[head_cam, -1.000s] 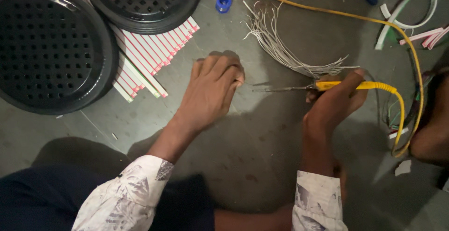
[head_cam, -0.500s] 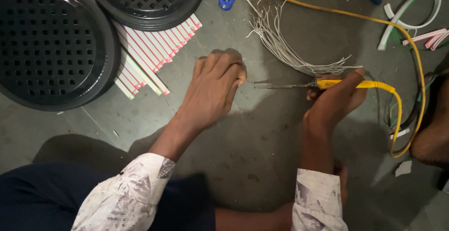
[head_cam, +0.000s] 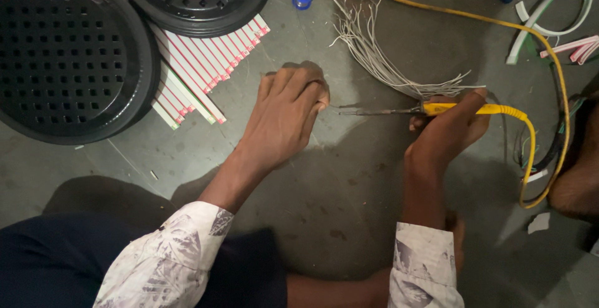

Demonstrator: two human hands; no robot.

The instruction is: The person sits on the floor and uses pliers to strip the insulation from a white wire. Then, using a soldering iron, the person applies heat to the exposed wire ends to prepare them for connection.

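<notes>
Gripping a yellow-handled soldering iron (head_cam: 437, 109), the right hand (head_cam: 446, 134) is closing tight; the left hand (head_cam: 284, 118) is pinching a thin wire on the rough grey floor (head_cam: 349, 202)

The soldering iron (head_cam: 430, 109) has a yellow handle and a thin dark metal shaft; it lies nearly level above the grey floor, tip pointing left. The right hand (head_cam: 450, 132) grips its handle, from which a yellow cord (head_cam: 557, 90) curves off to the right, loops down, then runs up to the top edge. The left hand (head_cam: 284, 118) is bunched, fingertips down on the floor, just left of the tip; anything pinched there is too small to make out.
</notes>
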